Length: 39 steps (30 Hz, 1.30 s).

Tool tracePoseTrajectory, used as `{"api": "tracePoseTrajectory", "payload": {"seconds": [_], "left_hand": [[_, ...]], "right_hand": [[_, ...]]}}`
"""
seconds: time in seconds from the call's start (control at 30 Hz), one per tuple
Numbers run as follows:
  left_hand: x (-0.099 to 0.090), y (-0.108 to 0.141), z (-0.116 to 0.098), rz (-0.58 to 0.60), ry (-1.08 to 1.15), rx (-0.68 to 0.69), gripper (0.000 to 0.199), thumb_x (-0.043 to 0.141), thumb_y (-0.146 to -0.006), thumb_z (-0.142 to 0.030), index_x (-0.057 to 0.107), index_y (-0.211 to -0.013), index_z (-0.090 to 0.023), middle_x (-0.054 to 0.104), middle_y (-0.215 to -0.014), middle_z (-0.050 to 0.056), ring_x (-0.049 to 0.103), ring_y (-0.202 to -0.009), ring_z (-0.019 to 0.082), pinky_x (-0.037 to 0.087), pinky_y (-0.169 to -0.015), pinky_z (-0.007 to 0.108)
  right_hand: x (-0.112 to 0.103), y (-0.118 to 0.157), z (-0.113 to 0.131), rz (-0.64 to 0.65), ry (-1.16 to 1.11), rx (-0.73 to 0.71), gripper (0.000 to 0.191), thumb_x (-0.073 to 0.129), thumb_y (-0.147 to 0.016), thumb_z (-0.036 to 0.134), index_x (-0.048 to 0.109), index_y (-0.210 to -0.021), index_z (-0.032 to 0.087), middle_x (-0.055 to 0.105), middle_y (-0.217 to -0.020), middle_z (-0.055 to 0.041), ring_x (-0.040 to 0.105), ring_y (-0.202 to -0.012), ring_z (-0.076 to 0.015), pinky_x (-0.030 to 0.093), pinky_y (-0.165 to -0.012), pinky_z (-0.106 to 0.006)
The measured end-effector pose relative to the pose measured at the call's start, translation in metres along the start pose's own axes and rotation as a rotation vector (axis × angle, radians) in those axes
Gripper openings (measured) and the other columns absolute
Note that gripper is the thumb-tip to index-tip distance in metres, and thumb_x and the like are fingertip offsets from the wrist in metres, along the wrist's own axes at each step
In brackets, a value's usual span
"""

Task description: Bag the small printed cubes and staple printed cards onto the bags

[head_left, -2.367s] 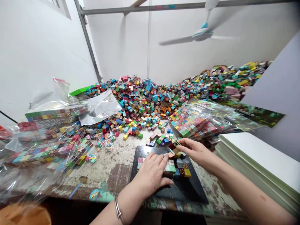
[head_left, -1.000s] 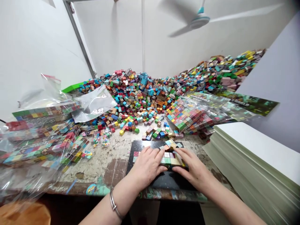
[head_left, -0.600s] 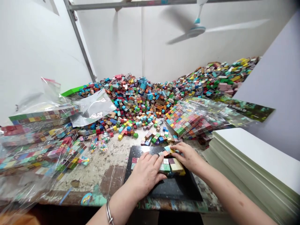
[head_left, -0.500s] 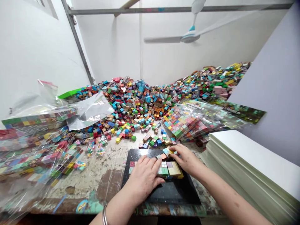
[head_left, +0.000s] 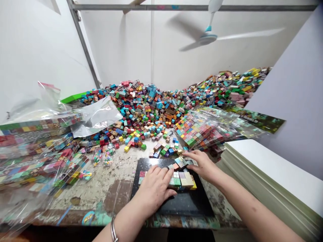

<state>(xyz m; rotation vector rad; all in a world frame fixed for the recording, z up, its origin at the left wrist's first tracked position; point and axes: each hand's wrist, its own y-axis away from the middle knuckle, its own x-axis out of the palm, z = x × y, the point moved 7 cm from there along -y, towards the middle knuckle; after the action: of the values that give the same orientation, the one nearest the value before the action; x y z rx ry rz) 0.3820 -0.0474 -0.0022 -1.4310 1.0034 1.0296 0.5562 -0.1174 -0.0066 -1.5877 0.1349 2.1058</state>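
Observation:
My left hand (head_left: 156, 185) lies flat over a row of small patterned cubes, covering its middle. The cubes rest on a black speckled board (head_left: 186, 203). To the right of that hand show green and white cubes (head_left: 175, 180), a cream block (head_left: 186, 179) and a yellow block (head_left: 193, 182); a few red and pale cubes (head_left: 142, 176) stick out on the left. My right hand (head_left: 204, 164) is at the board's far right edge, fingers apart beside several pale and grey cubes (head_left: 181, 162). Whether its fingertips touch them I cannot tell.
A large heap of coloured cubes (head_left: 151, 101) lies against the wall. Plastic-wrapped cube sets stand left (head_left: 40, 124) and right (head_left: 194, 129). A stack of white sheets (head_left: 272, 164) is near my right forearm. A fan (head_left: 208, 38) turns above.
My right hand's fingers have spread apart, and the yellow piece at their tips no longer shows there; grey cubes now appear beside them. My left hand stays on the row.

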Motion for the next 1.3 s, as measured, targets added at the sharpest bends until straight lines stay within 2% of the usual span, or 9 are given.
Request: {"api": "tracePoseTrajectory", "payload": {"seconds": [0.1, 0.2, 0.37, 0.53, 0.63, 0.7, 0.87, 1.0, 1.3], "left_hand": [[-0.001, -0.001, -0.001, 0.006, -0.004, -0.002, 0.068, 0.057, -0.075, -0.053, 0.035, -0.129, -0.019, 0.056, -0.111, 0.006, 0.050, -0.099, 0.022, 0.033, -0.095, 0.039], [-0.002, -0.001, -0.001, 0.012, -0.008, -0.001, 0.068, 0.058, -0.074, -0.053, 0.035, -0.129, -0.019, 0.056, -0.109, 0.005, 0.050, -0.099, 0.022, 0.033, -0.094, 0.039], [-0.005, -0.001, -0.001, 0.016, -0.009, 0.000, 0.073, 0.059, -0.074, -0.053, 0.030, -0.132, -0.020, 0.057, -0.106, 0.005, 0.050, -0.098, 0.022, 0.034, -0.092, 0.038], [-0.005, -0.001, -0.001, 0.011, -0.021, 0.009, 0.075, 0.057, -0.074, -0.054, 0.028, -0.134, -0.020, 0.057, -0.105, 0.005, 0.050, -0.097, 0.022, 0.035, -0.092, 0.037], [-0.004, -0.001, -0.001, 0.009, -0.024, 0.009, 0.075, 0.056, -0.074, -0.056, 0.028, -0.134, -0.021, 0.057, -0.106, 0.005, 0.051, -0.098, 0.021, 0.035, -0.092, 0.037], [-0.003, -0.002, -0.001, 0.013, -0.015, 0.012, 0.076, 0.057, -0.073, -0.056, 0.027, -0.134, -0.021, 0.056, -0.109, 0.005, 0.051, -0.098, 0.021, 0.035, -0.093, 0.037], [-0.002, -0.003, 0.001, 0.015, 0.012, 0.014, 0.078, 0.055, -0.073, -0.057, 0.024, -0.136, -0.022, 0.051, -0.124, 0.006, 0.047, -0.111, 0.022, 0.031, -0.100, 0.040], [-0.002, -0.004, 0.001, 0.028, 0.017, -0.008, 0.080, 0.054, -0.072, -0.061, 0.025, -0.136, -0.023, 0.045, -0.133, 0.008, 0.040, -0.121, 0.025, 0.027, -0.103, 0.044], [0.008, -0.020, -0.026, -0.060, -0.050, 0.081, 0.072, 0.051, -0.076, -0.058, 0.036, -0.131, -0.015, 0.041, -0.137, 0.009, 0.037, -0.123, 0.025, 0.029, -0.104, 0.040]], "right_hand": [[0.011, -0.012, 0.012, 0.019, -0.014, -0.003, 0.049, 0.067, -0.061, 0.012, 0.063, -0.107, 0.028, 0.056, -0.093, -0.0060, 0.050, -0.094, -0.0240, 0.041, -0.084, -0.038], [0.015, -0.019, 0.012, 0.028, -0.053, 0.014, 0.040, 0.071, -0.060, 0.019, 0.067, -0.099, 0.025, 0.056, -0.090, -0.0072, 0.050, -0.093, -0.0259, 0.041, -0.084, -0.041], [-0.001, -0.020, 0.009, 0.021, -0.200, 0.088, 0.037, 0.066, -0.067, 0.027, 0.062, -0.103, 0.018, 0.059, -0.100, -0.0091, 0.053, -0.097, -0.0243, 0.041, -0.087, -0.040], [-0.020, -0.002, 0.012, 0.068, -0.457, 0.194, 0.034, 0.052, -0.080, 0.036, 0.054, -0.106, 0.016, 0.066, -0.100, -0.0073, 0.062, -0.088, -0.0188, 0.050, -0.077, -0.032], [-0.024, 0.014, 0.008, 0.050, -0.675, 0.266, 0.034, 0.058, -0.075, 0.037, 0.056, -0.104, 0.018, 0.066, -0.104, -0.0072, 0.061, -0.092, -0.0211, 0.049, -0.081, -0.034], [-0.025, 0.025, 0.003, 0.025, -0.726, 0.278, 0.037, 0.062, -0.072, 0.037, 0.058, -0.104, 0.020, 0.065, -0.105, -0.0071, 0.061, -0.093, -0.0230, 0.050, -0.080, -0.035], [-0.017, 0.048, -0.005, 0.032, -0.724, 0.272, 0.039, 0.062, -0.072, 0.037, 0.057, -0.107, 0.020, 0.065, -0.107, -0.0060, 0.062, -0.093, -0.0225, 0.051, -0.079, -0.034], [-0.015, 0.061, -0.007, -0.007, -0.563, 0.218, 0.039, 0.062, -0.070, 0.033, 0.057, -0.106, 0.019, 0.065, -0.106, -0.0070, 0.061, -0.093, -0.0233, 0.050, -0.080, -0.036], [-0.012, 0.069, -0.006, -0.087, -0.349, 0.154, 0.039, 0.060, -0.066, 0.031, 0.059, -0.103, 0.019, 0.066, -0.104, -0.0087, 0.061, -0.094, -0.0250, 0.049, -0.080, -0.039]]}}
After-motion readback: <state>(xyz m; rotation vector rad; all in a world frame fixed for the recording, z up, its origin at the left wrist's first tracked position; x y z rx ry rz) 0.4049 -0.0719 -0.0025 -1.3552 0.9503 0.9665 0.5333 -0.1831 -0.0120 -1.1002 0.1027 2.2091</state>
